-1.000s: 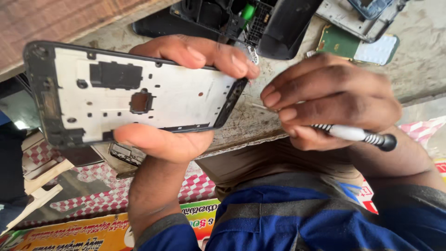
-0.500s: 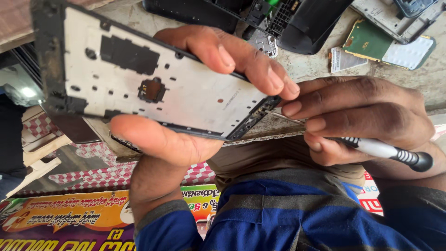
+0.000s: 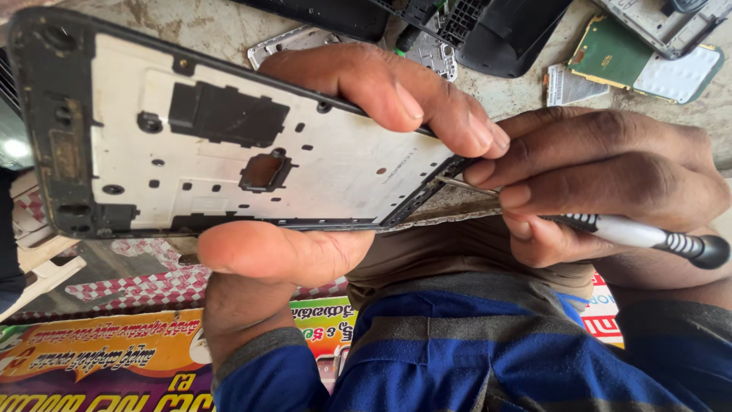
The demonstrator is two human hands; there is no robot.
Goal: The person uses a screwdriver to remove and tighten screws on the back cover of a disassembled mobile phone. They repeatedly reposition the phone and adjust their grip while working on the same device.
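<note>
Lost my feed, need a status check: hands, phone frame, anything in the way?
Left hand grips phone frame. Right hand holds screwdriver, tip at frame's corner. Nothing blocking it.

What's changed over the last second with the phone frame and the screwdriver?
The right hand has brought the screwdriver in: its thin tip now reaches the lower corner of the phone frame, where a second ago it was held apart. The frame fills more of the view. Unchanged: the left hand keeps its grip, thumb under, fingers over the top edge, and loose phone parts lie on the bench behind.
</note>
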